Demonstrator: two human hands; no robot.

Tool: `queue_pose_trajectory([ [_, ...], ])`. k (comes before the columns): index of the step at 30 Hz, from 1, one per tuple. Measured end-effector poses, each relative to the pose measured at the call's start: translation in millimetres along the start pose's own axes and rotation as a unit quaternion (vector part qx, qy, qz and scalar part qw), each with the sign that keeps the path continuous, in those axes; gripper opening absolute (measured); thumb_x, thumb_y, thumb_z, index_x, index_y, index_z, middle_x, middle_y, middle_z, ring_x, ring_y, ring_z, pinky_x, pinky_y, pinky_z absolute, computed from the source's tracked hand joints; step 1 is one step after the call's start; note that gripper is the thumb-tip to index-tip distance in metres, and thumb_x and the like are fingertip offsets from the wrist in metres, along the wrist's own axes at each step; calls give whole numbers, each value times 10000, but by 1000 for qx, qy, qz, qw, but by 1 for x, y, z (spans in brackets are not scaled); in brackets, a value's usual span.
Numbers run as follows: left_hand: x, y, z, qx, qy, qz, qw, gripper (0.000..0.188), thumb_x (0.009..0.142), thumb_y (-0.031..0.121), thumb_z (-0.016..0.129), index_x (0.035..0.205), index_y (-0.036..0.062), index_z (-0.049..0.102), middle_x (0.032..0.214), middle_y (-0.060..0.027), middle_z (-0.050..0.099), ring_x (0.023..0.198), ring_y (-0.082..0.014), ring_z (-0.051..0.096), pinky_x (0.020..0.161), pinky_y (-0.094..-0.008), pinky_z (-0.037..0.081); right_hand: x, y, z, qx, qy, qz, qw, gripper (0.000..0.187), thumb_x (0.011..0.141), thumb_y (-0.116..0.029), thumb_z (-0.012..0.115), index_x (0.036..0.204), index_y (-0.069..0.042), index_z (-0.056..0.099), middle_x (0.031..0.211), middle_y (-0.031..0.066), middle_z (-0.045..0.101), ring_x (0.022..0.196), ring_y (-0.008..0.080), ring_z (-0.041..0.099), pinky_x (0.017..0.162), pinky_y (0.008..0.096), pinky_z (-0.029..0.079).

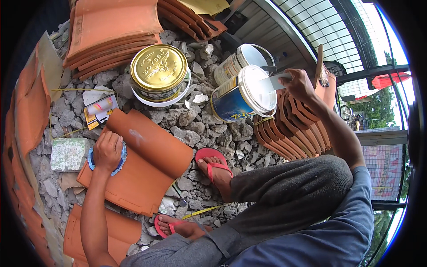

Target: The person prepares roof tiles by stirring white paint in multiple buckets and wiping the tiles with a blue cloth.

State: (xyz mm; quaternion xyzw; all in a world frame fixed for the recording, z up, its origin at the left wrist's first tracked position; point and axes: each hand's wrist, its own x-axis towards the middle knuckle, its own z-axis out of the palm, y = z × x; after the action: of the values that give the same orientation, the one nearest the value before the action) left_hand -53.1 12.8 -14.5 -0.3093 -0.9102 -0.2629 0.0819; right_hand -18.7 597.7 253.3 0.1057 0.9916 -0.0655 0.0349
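Note:
My right hand [299,84] is closed on the handle of a flat pale tool [270,83], whose wide end sits at the mouth of a tilted white-lidded blue paint pail [231,99]. I cannot tell whether it is a scraper or a wide brush. My left hand [108,150] is closed with curled fingers over a blue-edged round thing [121,163], largely hidden beneath it. Both are on an orange clay roof tile [147,173], which lies on rubble. What the left fingers grip, if anything, is hidden.
Behind the blue pail stands a white bucket [227,69]. A gold-lidded paint can [159,66] rests in a white tub. Stacked roof tiles [113,26] stand at the far left, more tiles [293,129] at right. A small roller package [101,111] and a speckled block [70,154] lie on broken concrete [189,118].

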Motion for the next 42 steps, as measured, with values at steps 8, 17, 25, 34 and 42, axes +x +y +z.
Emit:
queue_pose_trajectory([
  [8,4,1,-5,-27,-19,-11,999,185,992,162,628,857,37,609,859,-156,585,834,-382,610,765,-510,503,-33,3,24,-59,46,-139,987,133,936,-127,707,1003,-25,760,1002,130,736,878,350,726,750,430,558],
  [17,-5,-6,-9,-29,-35,-11,999,183,1007,198,622,898,51,613,889,-152,597,872,-389,629,783,-506,520,-19,14,19,14,-81,-155,984,99,927,-67,726,977,18,739,903,108,721,761,236,685,719,378,535],
  [25,-1,-9,-5,-29,-26,-3,999,192,1006,192,629,890,40,615,881,-146,610,886,-392,645,818,-495,533,-16,23,-5,244,-108,-1,964,268,1007,-250,721,890,-9,708,701,-23,635,611,39,528,569,236,390],
  [34,-2,-6,-8,-34,-26,-9,999,204,1001,198,626,864,50,594,863,-146,587,873,-379,631,801,-495,531,-4,34,6,270,-22,-43,962,269,1013,-284,734,987,-16,730,821,-15,684,765,39,574,694,234,451],
  [42,0,-2,-9,-30,-35,-24,999,203,1009,196,614,876,43,597,870,-152,584,874,-385,629,777,-501,531,10,2,26,125,61,21,990,283,996,-267,743,1034,13,749,798,73,717,714,131,636,700,318,512],
])
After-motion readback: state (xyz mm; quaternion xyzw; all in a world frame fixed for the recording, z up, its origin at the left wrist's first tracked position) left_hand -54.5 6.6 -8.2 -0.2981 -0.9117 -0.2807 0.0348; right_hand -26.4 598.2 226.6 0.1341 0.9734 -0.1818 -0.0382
